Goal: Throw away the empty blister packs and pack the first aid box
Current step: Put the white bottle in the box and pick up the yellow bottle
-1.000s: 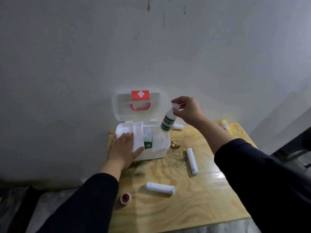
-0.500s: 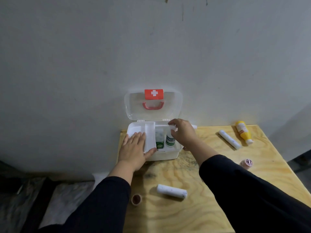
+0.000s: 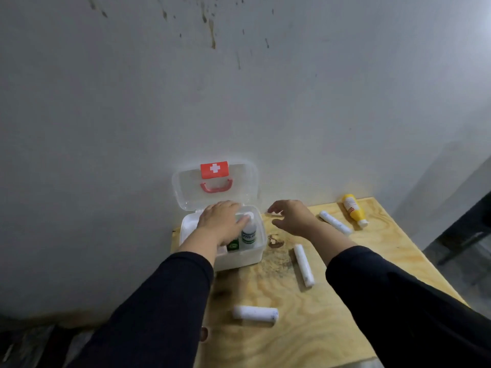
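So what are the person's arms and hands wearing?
Both arms wear long dark sleeves, navy or black; the dim light makes it hard to tell which. The left sleeve and the right sleeve each end partway up the forearm. The left hand and right hand are bare: no gloves, and no rings or watch that I can see.

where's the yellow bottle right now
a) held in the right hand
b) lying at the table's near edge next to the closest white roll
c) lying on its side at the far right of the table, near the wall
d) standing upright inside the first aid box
c: the yellow bottle lies on its side on the table at its far right, by the wall, well beyond the open, empty right hand and outside the first aid box.
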{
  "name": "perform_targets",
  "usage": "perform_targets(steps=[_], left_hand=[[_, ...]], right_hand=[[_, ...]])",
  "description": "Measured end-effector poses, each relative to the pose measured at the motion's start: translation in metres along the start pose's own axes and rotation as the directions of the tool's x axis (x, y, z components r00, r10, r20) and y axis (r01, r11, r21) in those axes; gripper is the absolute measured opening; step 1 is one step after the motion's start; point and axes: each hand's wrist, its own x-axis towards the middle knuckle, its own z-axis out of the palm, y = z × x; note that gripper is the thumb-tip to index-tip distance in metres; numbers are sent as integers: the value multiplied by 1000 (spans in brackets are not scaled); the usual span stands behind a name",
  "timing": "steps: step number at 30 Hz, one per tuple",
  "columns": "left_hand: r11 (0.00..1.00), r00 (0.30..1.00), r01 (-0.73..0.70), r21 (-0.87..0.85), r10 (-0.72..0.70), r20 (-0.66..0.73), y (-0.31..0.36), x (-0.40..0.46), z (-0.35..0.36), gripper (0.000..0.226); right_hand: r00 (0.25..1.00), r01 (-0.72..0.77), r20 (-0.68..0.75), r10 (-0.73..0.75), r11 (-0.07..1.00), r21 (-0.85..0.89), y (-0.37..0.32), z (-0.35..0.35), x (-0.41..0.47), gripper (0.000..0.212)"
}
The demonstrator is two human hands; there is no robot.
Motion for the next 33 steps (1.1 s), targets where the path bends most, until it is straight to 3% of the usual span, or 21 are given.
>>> perform_targets(steps=[5,15,27,33], left_hand=[[996,992,-83,12,81,102,67,37,-6,45],[992,941,-125,23,111,321,171,95,48,49],[1000,920,-15,5,12,391,201,134,98,47],[999,924,36,-9,-30,382,208,133,100,48]], right_hand=[[989,-148,11,148,988,-55,51,-41,-19,32],[898,-434,-65,434,901,19,188,-84,-39,38],[848,-427,-244,470,879,212,246,-35,4,39],[798,-368,-364,480,867,336,257,-50,3,31]])
